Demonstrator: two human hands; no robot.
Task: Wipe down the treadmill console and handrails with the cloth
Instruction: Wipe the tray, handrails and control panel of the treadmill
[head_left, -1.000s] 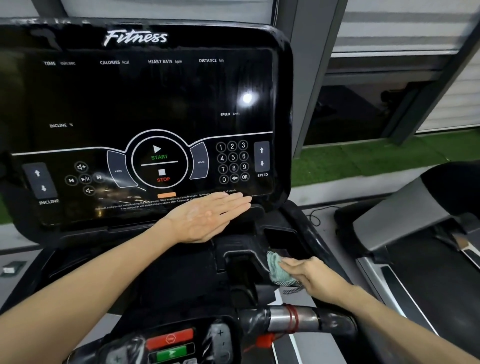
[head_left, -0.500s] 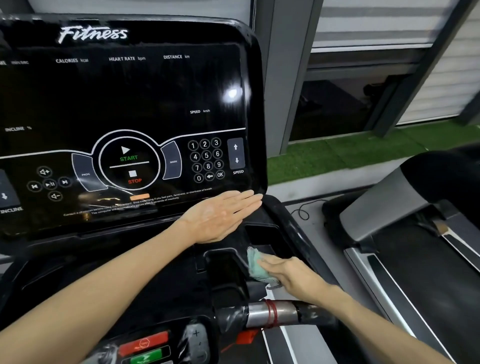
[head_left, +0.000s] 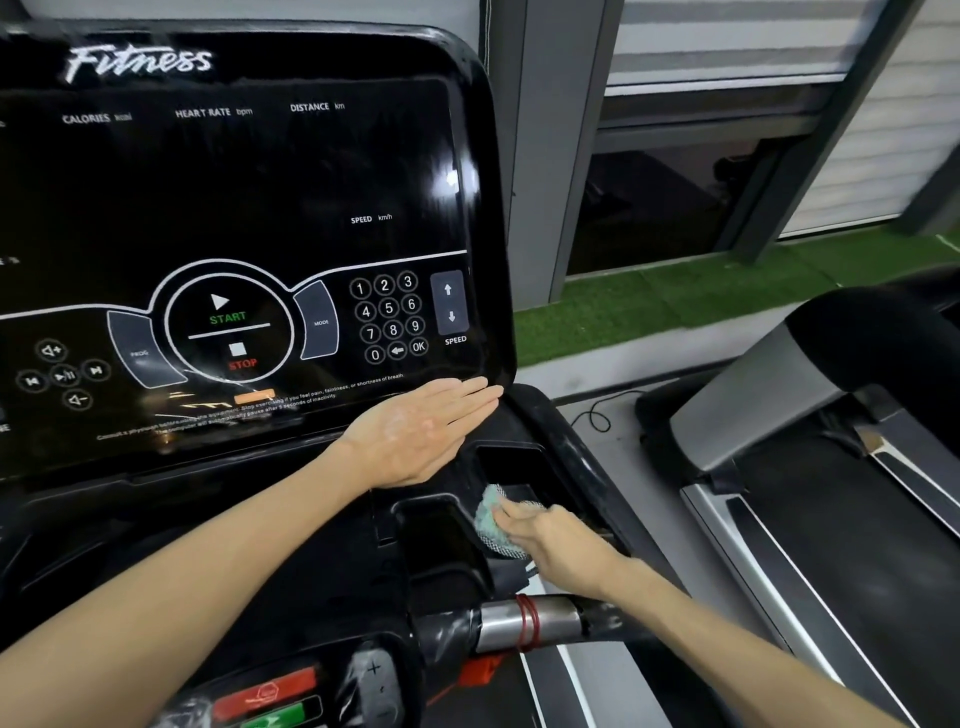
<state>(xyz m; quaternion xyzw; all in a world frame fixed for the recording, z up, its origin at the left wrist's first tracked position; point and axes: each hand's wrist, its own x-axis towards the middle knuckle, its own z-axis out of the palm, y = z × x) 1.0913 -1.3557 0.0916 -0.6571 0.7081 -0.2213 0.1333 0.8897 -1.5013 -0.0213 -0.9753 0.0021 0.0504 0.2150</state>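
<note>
Right hand (head_left: 553, 540) grips the bunched cloth (head_left: 489, 519) in the recess (head_left: 519, 462) below the console (head_left: 260, 208), handrail (head_left: 540, 623) lying crosswise just behind that wrist; left hand (head_left: 421, 431) flat, fingers together, at the console's lower edge.

I get a dim, cool indoor picture. Up and left of where my right hand (head_left: 550, 540) grips the cloth (head_left: 491, 519), the glossy console (head_left: 260, 182) throws back one hard white glare spot and faint streaks along its lower edge. The recess (head_left: 511, 465) around the grip sinks into black shadow. Far right of the grip the shutters (head_left: 883, 130) look soft and smeared, and straight lines bow toward the frame edges.
</note>
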